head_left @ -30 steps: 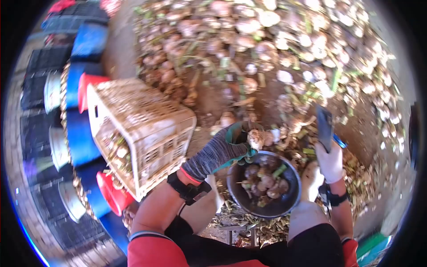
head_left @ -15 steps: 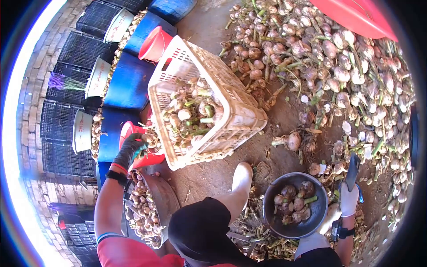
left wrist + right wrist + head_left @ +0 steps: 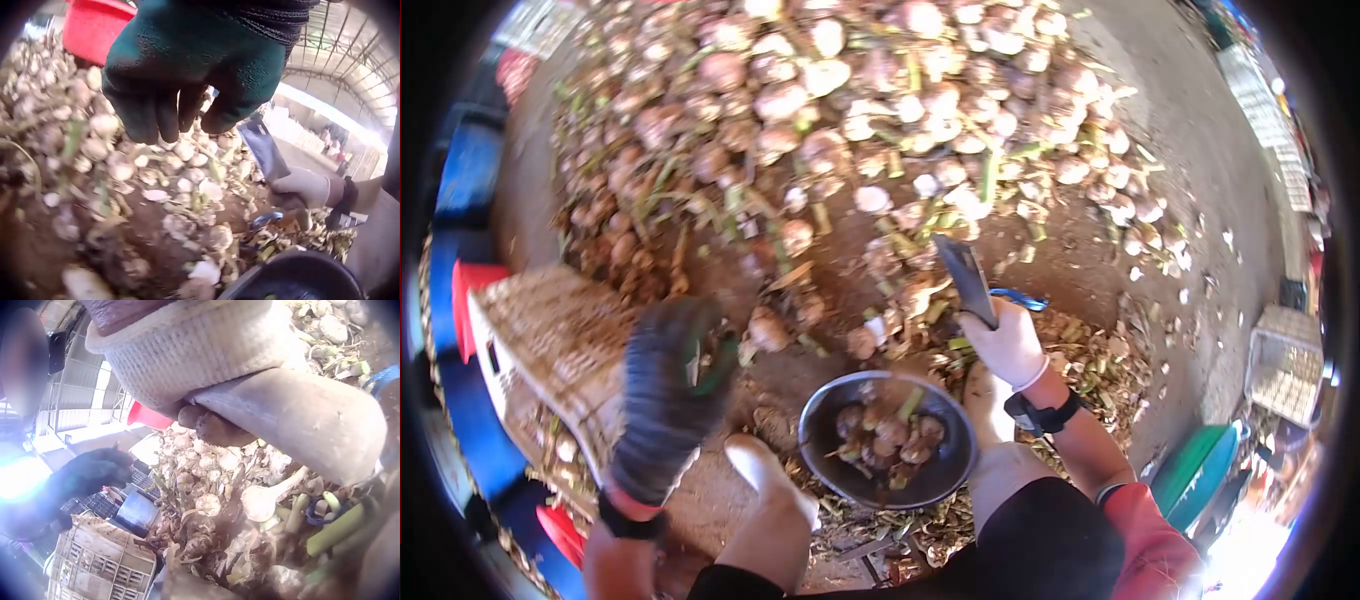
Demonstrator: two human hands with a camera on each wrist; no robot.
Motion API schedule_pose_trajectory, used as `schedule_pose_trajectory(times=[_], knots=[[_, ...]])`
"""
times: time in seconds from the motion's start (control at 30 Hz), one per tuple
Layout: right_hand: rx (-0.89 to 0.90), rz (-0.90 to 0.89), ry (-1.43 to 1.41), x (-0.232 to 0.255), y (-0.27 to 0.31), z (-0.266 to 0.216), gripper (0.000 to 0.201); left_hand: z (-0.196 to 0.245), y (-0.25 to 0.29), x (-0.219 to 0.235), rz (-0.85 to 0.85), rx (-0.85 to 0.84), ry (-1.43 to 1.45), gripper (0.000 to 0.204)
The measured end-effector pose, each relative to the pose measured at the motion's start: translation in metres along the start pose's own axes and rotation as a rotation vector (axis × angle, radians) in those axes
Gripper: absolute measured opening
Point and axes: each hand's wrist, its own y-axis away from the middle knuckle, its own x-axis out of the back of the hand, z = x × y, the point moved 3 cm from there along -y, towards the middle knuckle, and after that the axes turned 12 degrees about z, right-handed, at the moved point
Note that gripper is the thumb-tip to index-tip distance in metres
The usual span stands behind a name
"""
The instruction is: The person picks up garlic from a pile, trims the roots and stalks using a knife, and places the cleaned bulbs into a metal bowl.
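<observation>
Going left to right, the ivory crate (image 3: pixel 560 325) is at the far side of our view, lying on its side or at least tilted as we see it, with bulbs showing through its open end. The big change is the left hand (image 3: pixel 670 390): half a second ago it was out at the crate's far edge with what looked like a bulb, and now it's back on the near side, between crate and bowl. It's pretty blurry from up top, but the left wrist view shows the fingers (image 3: pixel 165 119) pointing down, loosely bent, with a gap by the thumb and no bulb that we can make out. So we'd call that hand free again, with the heap of bulbs (image 3: pixel 800 100) ahead of it and one loose bulb (image 3: pixel 769 329) just to its right.

Next along is the metal bowl (image 3: pixel 955 450) between the legs. The cluster of bulbs inside (image 3: pixel 890 435) looks the same as before, so as far as we can tell that last move didn't touch it.

Over on the right, the white-gloved right hand (image 3: pixel 1008 345) still has its fingers wrapped round the base of the dark blade (image 3: pixel 965 275), closed and not spread at all. The blade angles up toward the heap, beside the leafy scraps (image 3: pixel 1100 360).
</observation>
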Motion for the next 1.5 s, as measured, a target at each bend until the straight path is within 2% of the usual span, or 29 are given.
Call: schedule_pose_trajectory(times=[0.03, 0.13, 0.23, 0.3, 0.33, 0.37, 0.4, 0.43, 0.5, 0.53, 0.63, 0.67, 0.73, 0.83, 0.87, 0.9, 1.0, 1.07, 1.1, 1.13, 1.17, 1.2, 1.23, 1.3, 1.33, 1.37, 1.43, 1.47, 1.5], knots=[[-0.011, -0.004, 0.01, 0.004, -0.001, 0.003, 0.02, 0.022, -0.012, -0.027, 0.07, -0.18, 0.003, 0.039], [-0.011, 0.025, 0.019, 0.011, -0.003, 0.019, 0.02, 0.059, -0.023, -0.124, -0.202, 0.014, 0.232, 0.045], [-0.028, 0.027, 0.023, 0.012, -0.004, 0.028, 0.02, 0.091, -0.017, -0.205, -0.246, -0.021, 0.202, 0.043], [-0.033, 0.031, 0.015, 0.011, -0.005, 0.028, 0.021, 0.096, -0.004, -0.245, -0.412, 0.149, 0.078, 0.04], [-0.009, 0.008, 0.025, 0.008, -0.006, 0.03, 0.022, 0.093, 0.001, -0.26, -0.419, 0.141, 0.082, 0.04], [0.013, -0.011, 0.04, 0.008, -0.006, 0.032, 0.023, 0.088, 0.004, -0.271, -0.301, 0.14, 0.093, 0.042], [-0.002, -0.06, 0.051, 0.009, -0.006, 0.028, 0.026, 0.086, 0.001, -0.272, -0.182, 0.139, 0.107, 0.045], [-0.036, -0.083, 0.081, 0.008, -0.006, 0.027, 0.017, 0.08, 0.001, -0.273, -0.188, 0.129, 0.118, 0.045], [0.12, -0.031, 0.052, 0.002, -0.006, 0.029, 0.028, 0.064, 0.001, -0.267, -0.609, 0.657, 0.686, 0.036], [0.117, -0.026, 0.047, 0.001, -0.006, 0.027, 0.028, 0.063, 0.005, -0.254, -0.603, 1.02, 0.999, 0.03], [0.137, -0.093, 0.086, -0.003, -0.01, 0.017, 0.028, 0.068, 0.009, -0.211, -0.6, 1.148, 1.117, 0.024], [0.077, -0.134, 0.108, -0.008, -0.012, 0.021, 0.028, 0.075, 0.012, -0.194, -0.604, 1.147, 1.115, 0.024], [-0.146, -0.268, 0.211, -0.019, -0.019, 0.046, 0.028, 0.083, 0.011, -0.162, -0.272, 1.106, 1.224, 0.023], [-0.012, -0.145, 0.094, -0.009, -0.006, 0.048, 0.029, 0.062, 0.014, -0.153, -0.4, 1.215, 1.285, 0.023], [0.046, -0.116, 0.038, -0.005, -0.005, 0.038, 0.028, 0.059, 0.016, -0.149, -0.475, 1.223, 1.14, 0.021], [0.05, -0.115, 0.037, -0.003, -0.006, 0.025, 0.028, 0.059, 0.019, -0.151, -0.47, 1.222, 1.14, 0.021], [0.411, -0.049, -0.062, -0.009, -0.002, -0.007, 0.028, 0.065, 0.036, -0.151, -0.369, 1.316, 1.267, 0.029], [0.411, -0.09, 0.005, -0.019, -0.005, -0.004, 0.028, 0.076, 0.031, -0.136, -0.511, 1.13, 1.462, 0.026], [0.405, -0.133, 0.069, -0.025, -0.005, 0.001, 0.029, 0.077, 0.028, -0.131, -0.51, 1.128, 1.466, 0.026], [0.175, -0.281, 0.293, -0.034, -0.017, 0.021, 0.031, 0.079, 0.025, -0.126, -0.574, 1.137, 1.511, 0.028], [0.315, -0.195, 0.257, -0.029, -0.017, 0.016, 0.03, 0.079, 0.02, -0.122, -0.632, 1.137, 1.553, 0.029], [0.302, -0.166, 0.172, -0.021, -0.016, 0.014, 0.028, 0.075, 0.017, -0.122, -0.636, 1.159, 1.496, 0.034], [0.272, -0.138, 0.084, -0.013, -0.009, 0.013, 0.027, 0.074, 0.021, -0.124, -0.635, 1.168, 1.491, 0.034], [0.245, -0.129, -0.02, -0.006, -0.004, -0.01, 0.025, 0.067, 0.027, -0.138, -0.578, 1.335, 1.38, 0.037], [0.207, -0.132, -0.126, -0.008, 0.0, -0.016, 0.024, 0.078, 0.029, -0.141, -0.421, 1.403, 1.527, 0.052], [0.211, -0.148, -0.139, -0.014, 0.005, -0.017, 0.024, 0.083, 0.031, -0.138, -0.403, 1.416, 1.513, 0.052], [0.223, -0.158, -0.21, -0.021, 0.012, -0.018, 0.022, 0.097, 0.029, -0.126, -0.553, 1.065, 1.487, 0.066], [0.058, -0.2, -0.236, -0.024, 0.014, -0.014, 0.022, 0.103, 0.031, -0.129, -0.401, 0.965, 1.491, 0.076], [0.059, -0.207, -0.241, -0.023, 0.014, -0.016, 0.022, 0.104, 0.034, -0.133, -0.397, 0.971, 1.484, 0.076]])
